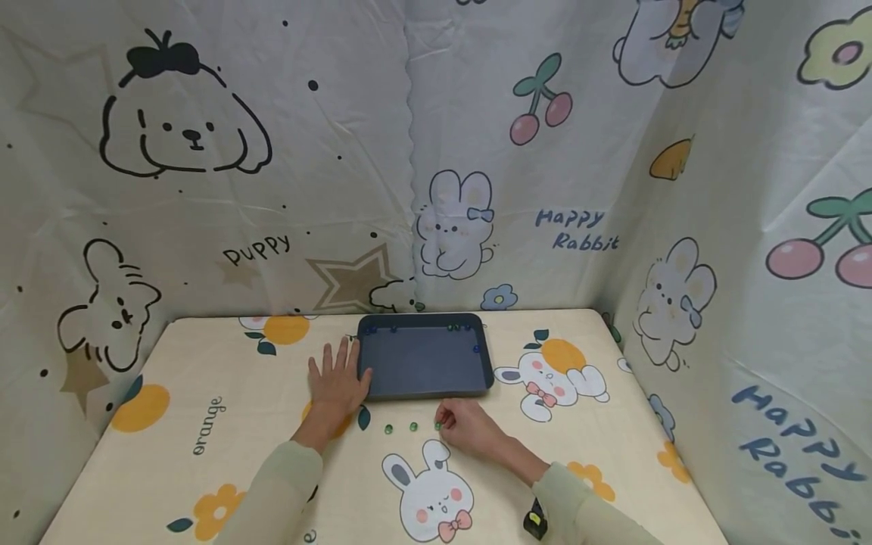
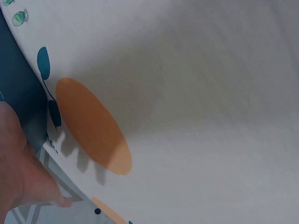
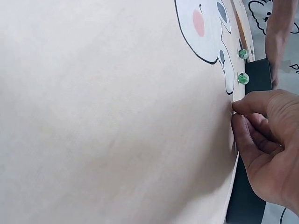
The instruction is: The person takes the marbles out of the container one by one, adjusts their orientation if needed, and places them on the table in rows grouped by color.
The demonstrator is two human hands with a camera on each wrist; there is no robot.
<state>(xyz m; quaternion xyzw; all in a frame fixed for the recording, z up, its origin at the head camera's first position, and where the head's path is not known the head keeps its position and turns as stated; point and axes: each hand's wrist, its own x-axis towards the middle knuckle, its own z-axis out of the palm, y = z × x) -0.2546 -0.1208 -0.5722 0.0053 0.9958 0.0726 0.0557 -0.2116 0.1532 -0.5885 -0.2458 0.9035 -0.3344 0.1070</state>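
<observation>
My right hand [image 1: 470,428] is low over the cloth in front of the tray, thumb and index finger pinching a green marble [image 1: 438,426]. In the right wrist view those fingertips nearly meet and hide the marble. To its left, two more green glass marbles [image 1: 413,427] lie in a row on the cloth. The dark blue-grey tray [image 1: 425,363] has several small blue and green marbles along its back and right edges. My left hand [image 1: 338,382] is flat with fingers spread, beside the tray's left side, its thumb overlapping the rim in the head view.
A cream cloth [image 1: 259,409] printed with rabbits, oranges and flowers covers the table. Printed curtains [image 1: 341,151] hang behind and along the sides. Near my right sleeve lies a small black object with a yellow mark [image 1: 535,520].
</observation>
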